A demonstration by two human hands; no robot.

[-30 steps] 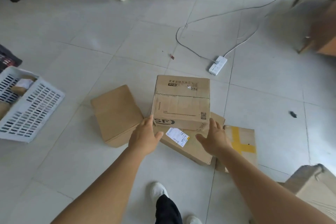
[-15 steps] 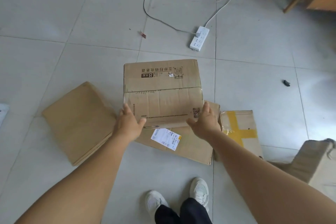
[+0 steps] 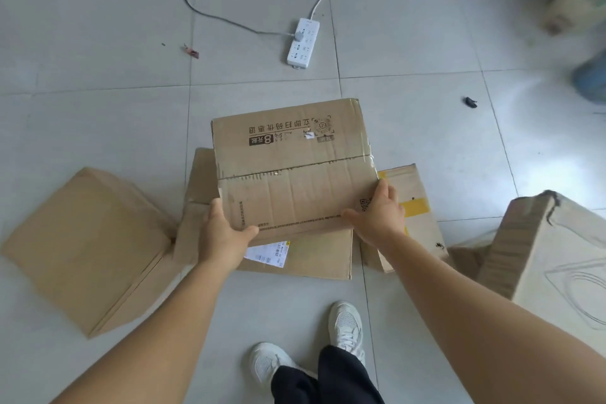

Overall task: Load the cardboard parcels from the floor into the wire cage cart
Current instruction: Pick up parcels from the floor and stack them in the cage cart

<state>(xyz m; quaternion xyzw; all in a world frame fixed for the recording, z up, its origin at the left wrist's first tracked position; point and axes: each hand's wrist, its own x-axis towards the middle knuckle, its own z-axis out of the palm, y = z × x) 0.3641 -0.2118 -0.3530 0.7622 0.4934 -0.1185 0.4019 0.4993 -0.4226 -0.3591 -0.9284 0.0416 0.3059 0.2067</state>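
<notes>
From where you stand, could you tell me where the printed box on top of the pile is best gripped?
Grip the printed box at its two near corners, one hand per side, as the left hand and right hand do now. It is wide and flat, resting on a labelled box, so thumbs go on top and the fingers, probably, underneath.

The floor [image 3: 98,108] is pale grey tile with thin grout lines. Directly on it lie a plain cardboard parcel [image 3: 85,246] at the left, a flat labelled parcel [image 3: 314,256] in the middle, a yellow-taped parcel [image 3: 413,203] just beside it, and a large box [image 3: 557,266] at the right. Farther off sit a white power strip [image 3: 303,43] with its cables, a reddish scrap [image 3: 191,51] and a small black bit [image 3: 471,102]. Two white shoes [image 3: 344,328] stand near the bottom.
</notes>
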